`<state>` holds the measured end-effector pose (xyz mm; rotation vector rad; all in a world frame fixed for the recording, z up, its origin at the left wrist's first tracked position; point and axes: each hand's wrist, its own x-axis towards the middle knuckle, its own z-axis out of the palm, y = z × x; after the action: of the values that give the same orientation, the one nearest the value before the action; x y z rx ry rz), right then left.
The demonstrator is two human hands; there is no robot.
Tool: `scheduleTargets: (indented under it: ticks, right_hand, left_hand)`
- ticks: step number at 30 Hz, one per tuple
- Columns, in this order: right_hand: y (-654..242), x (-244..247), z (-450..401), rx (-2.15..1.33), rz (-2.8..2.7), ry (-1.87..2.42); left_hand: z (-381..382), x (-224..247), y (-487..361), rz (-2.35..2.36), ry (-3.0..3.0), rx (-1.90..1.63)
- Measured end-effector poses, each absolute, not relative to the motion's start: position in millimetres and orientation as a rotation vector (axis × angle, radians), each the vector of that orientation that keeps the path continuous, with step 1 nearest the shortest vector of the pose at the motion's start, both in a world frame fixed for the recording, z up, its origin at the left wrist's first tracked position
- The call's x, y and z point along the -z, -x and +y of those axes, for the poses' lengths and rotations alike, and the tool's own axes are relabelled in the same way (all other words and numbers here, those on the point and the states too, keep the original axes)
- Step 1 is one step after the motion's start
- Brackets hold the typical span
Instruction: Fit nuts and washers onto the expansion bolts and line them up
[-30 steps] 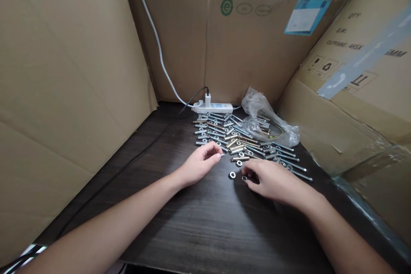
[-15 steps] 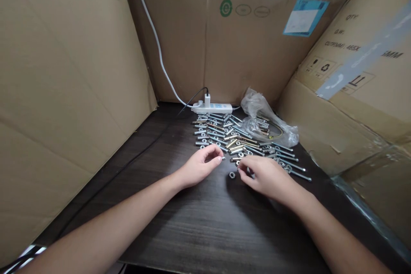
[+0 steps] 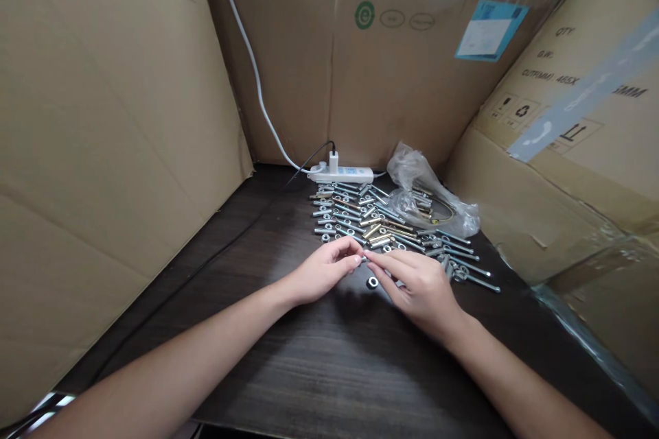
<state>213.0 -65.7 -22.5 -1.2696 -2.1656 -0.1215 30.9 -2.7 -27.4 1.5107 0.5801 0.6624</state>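
My left hand (image 3: 325, 270) is closed, thumb and fingers pinching a small silver bolt (image 3: 364, 259), of which only the end shows. My right hand (image 3: 418, 282) meets it there, its fingertips pinched together at the bolt's end. Whatever lies between the right fingertips is too small to make out. A loose hex nut (image 3: 372, 282) lies on the dark table (image 3: 319, 363), just under my right fingers. Beyond both hands are rows of silver and brass-coloured bolts with sleeves (image 3: 379, 242), nuts and washers.
Behind the bolts sits a white power strip (image 3: 355, 175) with a plug and cables. A clear plastic bag (image 3: 419, 171) with more metal parts stands at the back right. Cardboard walls (image 3: 288, 82) enclose the table at left, back and right. A black cable (image 3: 206, 262) crosses the left side.
My right hand has moved left from beside the nut, and its fingertips now meet the bolt in my left hand. The left hand has barely moved.
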Motion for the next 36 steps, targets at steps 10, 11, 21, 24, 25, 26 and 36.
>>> scheduleTargets:
  ticks: [10,11,21,24,25,26,36]
  right_hand:
    - [-221,15,-64,-0.026,-2.345,1.426]
    - [-221,13,-64,-0.053,-2.396,1.457]
    - [-220,18,-61,-0.136,-2.532,1.564]
    - [-222,17,-60,-0.102,-2.432,1.494]
    - [-223,16,-60,-0.090,-2.383,1.447]
    - [-224,16,-60,-0.080,-2.329,1.391]
    - [-217,18,-63,-0.110,-2.134,1.145]
  left_hand:
    - [2,27,-29,0.606,-1.251,-0.684]
    - [2,27,-30,0.608,-1.248,-0.690]
    - [3,29,-29,0.644,-1.373,-0.705]
    - [2,29,-29,0.654,-1.430,-0.703]
    - [2,29,-29,0.657,-1.443,-0.701]
    - [2,29,-29,0.659,-1.453,-0.696]
    - [-4,26,-29,0.564,-1.489,-0.585]
